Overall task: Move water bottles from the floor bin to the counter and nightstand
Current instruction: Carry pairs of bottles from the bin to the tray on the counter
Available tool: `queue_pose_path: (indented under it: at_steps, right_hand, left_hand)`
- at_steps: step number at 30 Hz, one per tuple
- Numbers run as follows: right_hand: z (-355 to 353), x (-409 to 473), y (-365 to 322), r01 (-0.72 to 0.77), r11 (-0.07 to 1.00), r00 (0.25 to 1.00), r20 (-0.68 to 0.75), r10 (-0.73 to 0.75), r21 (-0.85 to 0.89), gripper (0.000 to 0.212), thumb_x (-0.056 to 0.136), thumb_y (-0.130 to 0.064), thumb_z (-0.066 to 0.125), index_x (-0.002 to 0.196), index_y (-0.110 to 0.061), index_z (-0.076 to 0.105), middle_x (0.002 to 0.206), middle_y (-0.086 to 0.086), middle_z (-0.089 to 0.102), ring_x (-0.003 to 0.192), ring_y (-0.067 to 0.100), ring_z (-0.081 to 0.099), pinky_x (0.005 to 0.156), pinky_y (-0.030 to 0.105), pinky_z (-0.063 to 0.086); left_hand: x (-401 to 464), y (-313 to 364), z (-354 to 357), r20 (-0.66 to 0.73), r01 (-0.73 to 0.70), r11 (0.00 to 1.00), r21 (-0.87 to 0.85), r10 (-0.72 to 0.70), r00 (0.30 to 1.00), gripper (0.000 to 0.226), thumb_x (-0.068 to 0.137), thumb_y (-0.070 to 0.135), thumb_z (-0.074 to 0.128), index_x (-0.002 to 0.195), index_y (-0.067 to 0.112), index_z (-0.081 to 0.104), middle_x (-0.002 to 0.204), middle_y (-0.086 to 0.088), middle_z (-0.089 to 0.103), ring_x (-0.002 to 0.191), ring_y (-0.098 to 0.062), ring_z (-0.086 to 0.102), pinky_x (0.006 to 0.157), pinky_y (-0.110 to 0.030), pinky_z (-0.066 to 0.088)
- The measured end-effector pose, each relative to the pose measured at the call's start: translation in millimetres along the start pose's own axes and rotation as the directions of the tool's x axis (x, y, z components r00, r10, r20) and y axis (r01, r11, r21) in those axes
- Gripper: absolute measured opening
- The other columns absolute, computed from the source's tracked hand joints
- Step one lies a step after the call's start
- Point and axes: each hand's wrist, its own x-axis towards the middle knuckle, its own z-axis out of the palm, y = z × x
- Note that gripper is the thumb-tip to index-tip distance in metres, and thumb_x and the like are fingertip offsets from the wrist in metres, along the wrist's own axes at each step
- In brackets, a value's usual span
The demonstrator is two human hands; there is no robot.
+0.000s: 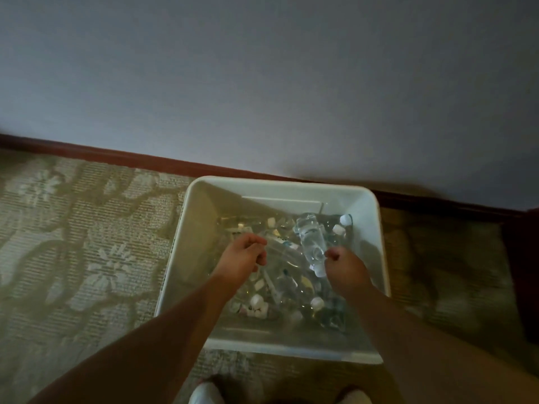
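A white floor bin (201, 217) sits on the carpet against the wall, holding several clear water bottles with white caps (258, 301). My right hand (345, 268) is closed at the cap end of one clear water bottle (309, 240), which slants up above the others. My left hand (240, 259) reaches into the bin's left half with its fingers curled at the end of a labelled bottle (281, 246) lying on the pile. The dim, blurred view hides whether that hand grips it.
A dark red baseboard (116, 157) runs under the grey wall behind the bin. Patterned green carpet (73, 243) spreads to the left. A dark piece of furniture (525, 272) stands at the right edge. My white shoes (205, 393) show at the bottom.
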Motion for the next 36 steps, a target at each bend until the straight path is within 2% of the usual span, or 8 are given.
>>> queue_pose_path:
  at_steps: [5,9,16,18,22,28,32,36]
  right_hand:
    - [-7.6,48.9,17.7,0.290,0.820,0.953,0.066,-0.297,-0.493,0.035,0.099,-0.015,0.059,0.130,-0.031,0.056,0.124,0.001,0.068,0.102,0.019,0.066,0.083,0.032,0.052]
    - [1.8,73.4,34.2,0.462,0.532,0.866,0.234,-0.441,-0.709,0.077,0.088,-0.026,0.076,0.149,-0.032,0.029,0.151,0.003,0.047,0.128,0.026,0.058,0.100,0.039,0.052]
    - [20.2,109.3,23.3,0.546,0.443,0.794,0.271,-0.545,-0.711,0.107,0.075,-0.040,0.084,0.157,-0.037,0.015,0.165,-0.003,0.020,0.146,0.027,0.031,0.117,0.047,0.031]
    - [20.2,113.0,22.5,0.608,0.451,0.759,0.311,-0.572,-0.653,0.108,0.071,-0.047,0.085,0.157,-0.037,0.020,0.164,-0.007,0.023,0.146,0.022,0.030,0.119,0.045,0.028]
    - [19.3,106.3,11.5,0.659,0.677,0.752,0.280,-0.596,-0.328,0.104,0.059,-0.073,0.079,0.150,-0.043,0.038,0.157,-0.018,0.036,0.138,0.006,0.036,0.116,0.037,0.034]
    - [37.9,87.2,-12.7,0.351,0.877,0.897,0.152,-0.416,0.327,0.072,0.055,-0.077,0.075,0.119,-0.050,0.057,0.116,-0.017,0.070,0.108,0.009,0.065,0.080,0.032,0.051]
    - [43.2,76.1,-34.0,0.147,0.714,0.929,0.152,-0.337,0.684,0.074,0.065,-0.084,0.067,0.113,-0.027,0.070,0.112,0.009,0.077,0.108,0.032,0.071,0.092,0.049,0.055]
    - [58.4,67.0,-43.3,-0.086,0.624,0.928,0.290,-0.234,0.777,0.081,0.064,-0.081,0.061,0.110,-0.017,0.073,0.103,0.018,0.079,0.088,0.037,0.078,0.064,0.042,0.063]
  left_hand:
    - [45.7,-21.3,-16.4,0.241,-0.099,0.916,0.388,0.002,0.970,0.019,0.098,0.013,0.059,0.113,0.021,0.067,0.111,-0.007,0.070,0.102,-0.021,0.068,0.086,-0.034,0.056]
    - [64.3,-45.2,-39.3,0.517,-0.382,0.438,0.814,-0.244,0.821,0.067,0.088,0.004,0.070,0.147,0.027,0.048,0.152,-0.004,0.044,0.133,-0.021,0.049,0.105,-0.034,0.049]
    - [76.5,-77.3,-33.4,0.582,-0.596,-0.038,0.802,-0.172,0.795,0.079,0.078,0.030,0.083,0.146,0.034,0.043,0.143,-0.004,0.044,0.131,-0.025,0.039,0.106,-0.041,0.037]
    - [80.0,-74.9,-37.3,0.601,-0.606,0.020,0.795,-0.162,0.783,0.079,0.076,0.032,0.084,0.145,0.035,0.045,0.140,-0.002,0.043,0.128,-0.022,0.038,0.100,-0.036,0.037]
    - [84.5,-65.9,-49.6,0.544,-0.469,0.383,0.796,-0.111,0.832,0.079,0.076,0.025,0.086,0.144,0.034,0.047,0.146,0.003,0.045,0.129,-0.018,0.046,0.100,-0.034,0.049]
    - [84.2,-52.3,-57.9,0.381,-0.242,0.907,0.346,0.100,0.919,0.058,0.073,0.029,0.087,0.120,0.043,0.056,0.106,0.010,0.073,0.096,-0.005,0.071,0.078,-0.016,0.057]
    - [80.7,-54.1,-37.2,0.296,-0.111,0.985,-0.134,0.146,0.944,0.063,0.069,0.031,0.087,0.126,0.028,0.060,0.111,-0.007,0.076,0.105,-0.030,0.073,0.096,-0.054,0.057]
    - [78.7,-46.5,-9.1,0.269,-0.077,0.899,-0.431,0.210,0.940,0.051,0.078,0.037,0.078,0.127,0.029,0.064,0.117,-0.017,0.073,0.107,-0.037,0.071,0.094,-0.057,0.056]
